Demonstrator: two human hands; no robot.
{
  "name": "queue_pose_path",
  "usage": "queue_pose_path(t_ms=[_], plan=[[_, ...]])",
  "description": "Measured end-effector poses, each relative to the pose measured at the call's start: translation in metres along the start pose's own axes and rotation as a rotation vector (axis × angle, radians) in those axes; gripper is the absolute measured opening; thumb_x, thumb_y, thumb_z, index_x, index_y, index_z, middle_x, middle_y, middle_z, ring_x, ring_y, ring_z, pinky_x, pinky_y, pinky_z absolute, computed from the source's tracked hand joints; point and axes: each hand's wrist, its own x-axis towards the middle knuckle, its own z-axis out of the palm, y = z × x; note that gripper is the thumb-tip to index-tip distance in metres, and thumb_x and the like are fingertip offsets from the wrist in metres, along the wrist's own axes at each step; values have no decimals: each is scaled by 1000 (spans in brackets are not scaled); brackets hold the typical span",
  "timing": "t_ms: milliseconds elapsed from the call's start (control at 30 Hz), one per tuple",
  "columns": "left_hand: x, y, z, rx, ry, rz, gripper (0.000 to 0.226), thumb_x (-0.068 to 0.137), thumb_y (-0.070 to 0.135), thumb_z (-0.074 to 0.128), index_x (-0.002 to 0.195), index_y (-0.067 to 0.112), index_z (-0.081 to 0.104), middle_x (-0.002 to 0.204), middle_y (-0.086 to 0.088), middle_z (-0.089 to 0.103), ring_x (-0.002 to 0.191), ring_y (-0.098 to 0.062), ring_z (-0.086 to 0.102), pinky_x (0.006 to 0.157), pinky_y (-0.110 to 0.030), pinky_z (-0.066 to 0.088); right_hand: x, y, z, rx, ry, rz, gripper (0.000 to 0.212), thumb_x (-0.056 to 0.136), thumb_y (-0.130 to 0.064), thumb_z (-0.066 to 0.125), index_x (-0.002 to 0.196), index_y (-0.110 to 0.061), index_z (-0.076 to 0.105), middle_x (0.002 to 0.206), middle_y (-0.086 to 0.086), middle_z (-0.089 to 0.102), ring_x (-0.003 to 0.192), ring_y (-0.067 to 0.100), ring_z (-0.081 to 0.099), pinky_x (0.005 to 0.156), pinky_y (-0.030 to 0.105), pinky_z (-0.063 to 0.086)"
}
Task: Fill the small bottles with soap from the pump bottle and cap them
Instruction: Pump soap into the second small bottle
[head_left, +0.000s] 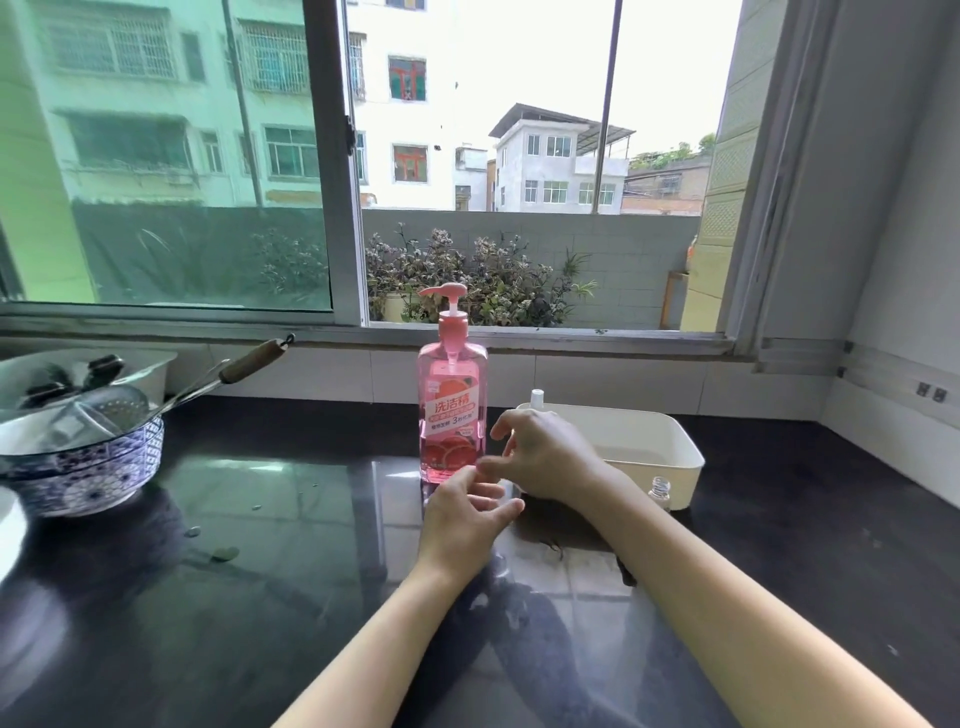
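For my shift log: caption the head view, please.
Left hand and right hand near pink pump bottle; uncapped small bottle beside white tub.

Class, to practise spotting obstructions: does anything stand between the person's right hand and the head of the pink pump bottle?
Nothing visible does. The right hand hovers just right of the pump bottle, whose pump head stands bare above. The left hand lies lower, before the bottle's base, off that path.

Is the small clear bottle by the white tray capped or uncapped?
Uncapped: the small clear bottle stands upright, its bare threaded neck open at the top.
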Motion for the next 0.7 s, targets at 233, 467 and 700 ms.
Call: queue_pose_path(t_ms=[233,467,700], plan=[[45,18,-60,-144,320,-44,25,75,9,74,98,9,64,85,-1,68,83,-19,67,65,-17,54,45,-17,-22,164,294,-56,25,91,-16,52,112,-7,61,112,12,65,97,24,61,84,36,51],[103,45,-98,-6,459,74,45,76,15,73,117,3,60,99,-14,70,86,-20,64,79,-26,52,99,-53,-43,33,341,-177,55,88,-5,51,139,-12,34,137,13,45,125,28,43,101,39,42],[119,51,-94,15,429,130,48,75,15,75,119,4,60,107,-15,70,88,-17,63,85,-30,54,119,-50,-31,-166,285,-234,64,89,-3,53,146,-4,24,152,10,30,142,22,24,117,32,25]])
